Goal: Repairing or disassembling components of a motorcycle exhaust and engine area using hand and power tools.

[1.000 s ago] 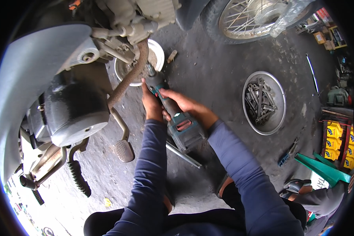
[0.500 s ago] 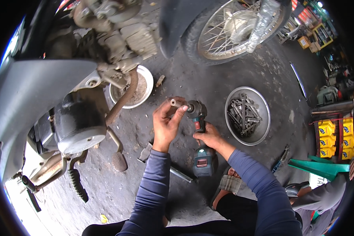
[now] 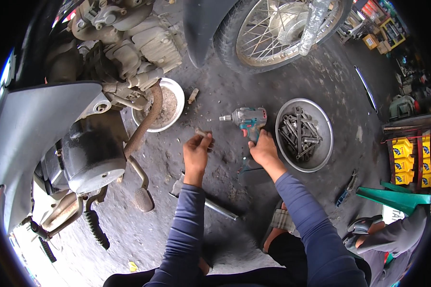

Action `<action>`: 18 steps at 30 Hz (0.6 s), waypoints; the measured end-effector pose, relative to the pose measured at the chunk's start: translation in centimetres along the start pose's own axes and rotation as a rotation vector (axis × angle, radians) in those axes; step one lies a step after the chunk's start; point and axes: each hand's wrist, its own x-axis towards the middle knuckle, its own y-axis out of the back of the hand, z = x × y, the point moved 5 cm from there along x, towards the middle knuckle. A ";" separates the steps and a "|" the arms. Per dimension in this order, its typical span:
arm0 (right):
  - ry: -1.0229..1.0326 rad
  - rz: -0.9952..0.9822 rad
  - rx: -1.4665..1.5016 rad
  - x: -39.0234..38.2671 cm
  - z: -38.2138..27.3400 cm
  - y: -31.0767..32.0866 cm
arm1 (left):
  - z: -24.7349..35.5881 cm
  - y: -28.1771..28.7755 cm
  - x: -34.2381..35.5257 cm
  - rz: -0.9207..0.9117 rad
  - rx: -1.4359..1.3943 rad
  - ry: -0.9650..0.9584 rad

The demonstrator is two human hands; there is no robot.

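Note:
My right hand (image 3: 264, 151) is closed around the handle of a cordless impact wrench (image 3: 250, 116), black and teal with a red trigger. Its bare square drive points left, and its dark battery end shows below my fingers. To the left, my left hand (image 3: 195, 158) pinches a small cylindrical metal socket (image 3: 201, 132) between thumb and fingers, apart from the tool. Right of the impact wrench is a round metal bowl (image 3: 326, 137) filled with several spanners (image 3: 299, 131).
A motorcycle's engine (image 3: 148, 48) and silencer (image 3: 96, 153) fill the left. Its spoked wheel (image 3: 234, 52) stands ahead. Below the engine sits a pale basin (image 3: 181, 103). A metal bar (image 3: 220, 209) lies near my feet. At right are a green stool (image 3: 392, 198) and another person's leg (image 3: 397, 232).
The socket has come off the impact wrench's drive and is apart from it in my left hand. My right hand has moved right and turned the tool, so its nose points left.

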 end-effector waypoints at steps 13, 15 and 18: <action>0.312 0.088 0.544 -3.4 -9.9 -4.3 | -2.1 1.8 1.9 -0.182 0.174 0.115; 0.422 0.310 0.558 -2.6 -13.0 0.8 | -0.5 3.9 2.6 -0.045 0.030 0.074; 0.700 0.786 0.830 -3.6 -16.6 10.3 | 0.6 6.6 3.3 0.163 -0.197 0.010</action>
